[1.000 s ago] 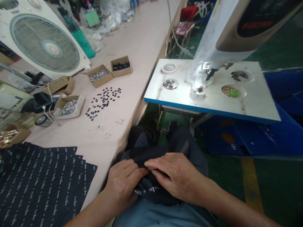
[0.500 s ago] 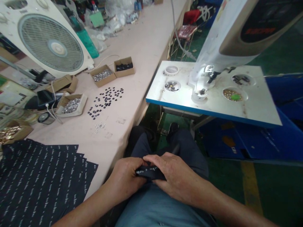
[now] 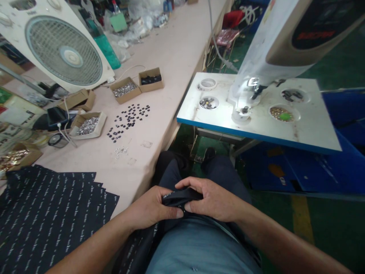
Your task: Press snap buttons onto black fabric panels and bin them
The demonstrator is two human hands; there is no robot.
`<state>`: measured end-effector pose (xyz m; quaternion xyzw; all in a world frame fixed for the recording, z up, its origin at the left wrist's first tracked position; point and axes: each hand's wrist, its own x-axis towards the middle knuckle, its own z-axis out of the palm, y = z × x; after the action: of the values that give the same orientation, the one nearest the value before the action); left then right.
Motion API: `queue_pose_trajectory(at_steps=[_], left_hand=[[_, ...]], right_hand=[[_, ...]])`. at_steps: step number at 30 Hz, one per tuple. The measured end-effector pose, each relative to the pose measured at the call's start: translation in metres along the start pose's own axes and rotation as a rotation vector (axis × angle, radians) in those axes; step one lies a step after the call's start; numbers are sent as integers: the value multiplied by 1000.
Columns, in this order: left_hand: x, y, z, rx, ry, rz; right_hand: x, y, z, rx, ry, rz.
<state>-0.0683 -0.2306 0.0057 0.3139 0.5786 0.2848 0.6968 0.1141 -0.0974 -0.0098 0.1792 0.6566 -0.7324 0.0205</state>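
Over my lap, a dark fabric piece (image 3: 182,197) with white printed lettering is bunched between both hands. My left hand (image 3: 151,207) grips its left side, the thumb pressed on the near edge. From the right, my right hand (image 3: 212,199) pinches the same cloth, with thumb and fingers around a fold. The two thumbs nearly meet at the front of the fold. More of this dark cloth hangs down beside my left forearm. A stack of matching printed fabric (image 3: 54,213) lies on the table at the left.
A snap-fastening machine (image 3: 256,76) stands on a white board (image 3: 211,121) with parts in round wells. On the table (image 3: 171,57) are loose black snaps (image 3: 128,120), small silver pieces (image 3: 121,152), cardboard boxes of metal parts (image 3: 88,127), and a box fan (image 3: 68,57).
Both hands have shifted on the cloth, the thumbs coming closer together at its near edge. The fold is turned and spread differently, and more cloth shows by my left forearm.
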Motion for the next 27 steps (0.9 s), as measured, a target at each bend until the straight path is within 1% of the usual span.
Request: queue_pose_trajectory(at_steps=[5, 9, 11, 15, 17, 19, 21, 23, 25, 27], left_hand=[[4, -4, 8, -121, 104, -53], [9, -7, 14, -268, 126, -39], [13, -9, 16, -371, 123, -34], [23, -11, 23, -505, 134, -12], [28, -9, 28, -531, 111, -12], [34, -8, 31, -563, 50, -8], [41, -8, 31, -580, -13, 23], [49, -12, 29, -571, -51, 66], [59, -21, 26, -553, -66, 102], [69, -30, 23, -545, -53, 129]], right_hand=[[2, 8, -4, 174, 16, 33], [5, 11, -9, 279, 19, 41], [8, 11, -11, 273, 62, 42], [17, 13, -13, 111, 229, 31], [24, 15, -15, -13, 274, 35], [33, 17, -18, -116, 275, 55], [43, 19, -24, -185, 239, 81], [56, 16, -32, -257, 207, 102], [72, 7, -38, -367, 220, 99], [91, -11, -40, -502, 270, 37]])
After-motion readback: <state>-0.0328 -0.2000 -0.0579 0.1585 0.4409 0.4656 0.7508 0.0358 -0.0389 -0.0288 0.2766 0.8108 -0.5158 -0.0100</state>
